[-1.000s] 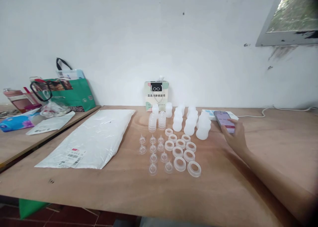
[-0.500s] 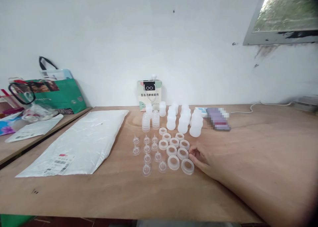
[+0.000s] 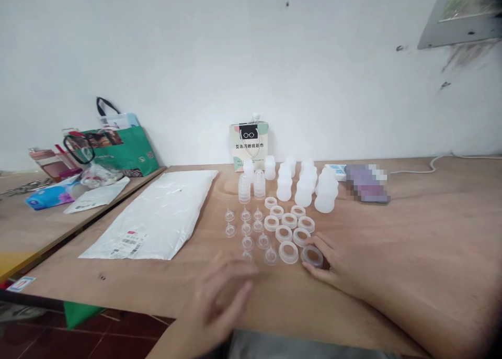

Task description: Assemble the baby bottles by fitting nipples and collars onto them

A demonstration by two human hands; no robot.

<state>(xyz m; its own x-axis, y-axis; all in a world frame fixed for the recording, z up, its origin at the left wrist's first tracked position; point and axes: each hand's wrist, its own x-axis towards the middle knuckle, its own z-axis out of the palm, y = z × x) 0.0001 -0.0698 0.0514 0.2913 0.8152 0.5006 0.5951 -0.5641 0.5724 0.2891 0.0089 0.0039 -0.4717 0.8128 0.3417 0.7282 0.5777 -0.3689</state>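
Note:
My right hand point(image 3: 333, 259) has its thumb and fingers around the right side of the nearest translucent bottle collar ring point(image 3: 321, 256), which lies on the table. My left hand point(image 3: 219, 291), blurred by motion, hangs over the front of the table, thumb apart from the fingers and nothing seen in it. Its fingertips are close to a clear bottle nipple point(image 3: 247, 256) and partly cover it. Several more nipples point(image 3: 263, 240) stand in rows left of the other rings point(image 3: 288, 252). White wavy baby bottles point(image 3: 303, 191) and stacked clear domed caps point(image 3: 244, 188) stand behind.
A white mailing bag point(image 3: 152, 217) lies flat at left. Against the wall stands a small paper bag point(image 3: 251, 147). A phone-like purple object point(image 3: 366, 183) and a white cable point(image 3: 415, 170) are at back right. On the left side table are a green bag point(image 3: 133, 149) and a tissue pack point(image 3: 49, 194).
My left hand has come into view from below, toward the nipples. My right hand's fingers have moved onto the nearest ring. The view has shifted left, so things appear further right.

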